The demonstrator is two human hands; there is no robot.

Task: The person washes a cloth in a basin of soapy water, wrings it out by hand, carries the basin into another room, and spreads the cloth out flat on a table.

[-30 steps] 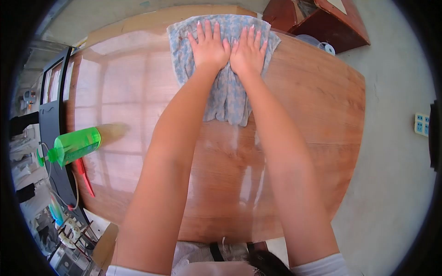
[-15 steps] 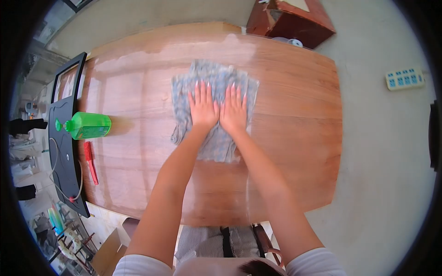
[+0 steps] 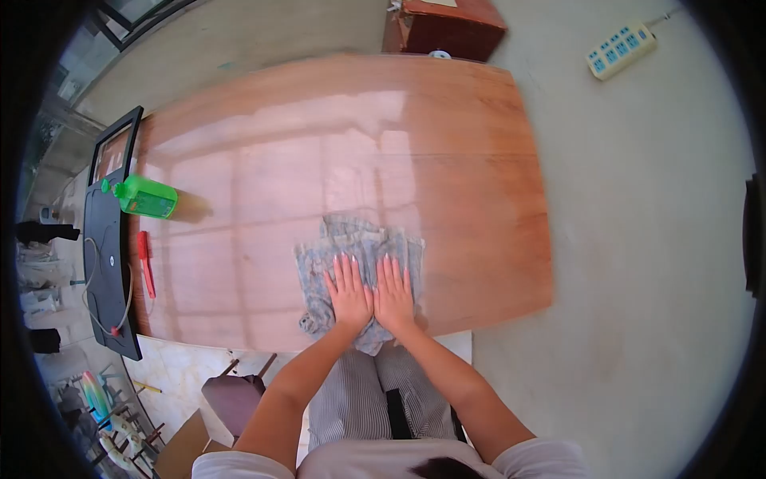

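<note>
A grey-blue checked cloth (image 3: 363,239) lies spread on the wooden table (image 3: 471,239), close to the edge nearest my body. Flat on its left half rests my left hand (image 3: 349,295), fingers stretched out and pointing away from me. Beside it my right hand (image 3: 393,295) presses on the cloth in the same way, palm down, thumbs almost touching. The cloth's left lower corner is bunched up, and its near end hangs at the table edge. Neither hand grips the fabric.
On the left stand a green spray bottle (image 3: 150,197) and a red brush (image 3: 145,263), next to a black frame-like panel (image 3: 108,255) with a cable. Beyond the far edge is a dark red box (image 3: 451,30). A power strip (image 3: 621,51) lies on the floor; a chair (image 3: 233,401) stands below.
Both hands have slid the cloth toward my body, from the table's middle to its near edge. The view has shifted too. The hands remain flat on the cloth.
</note>
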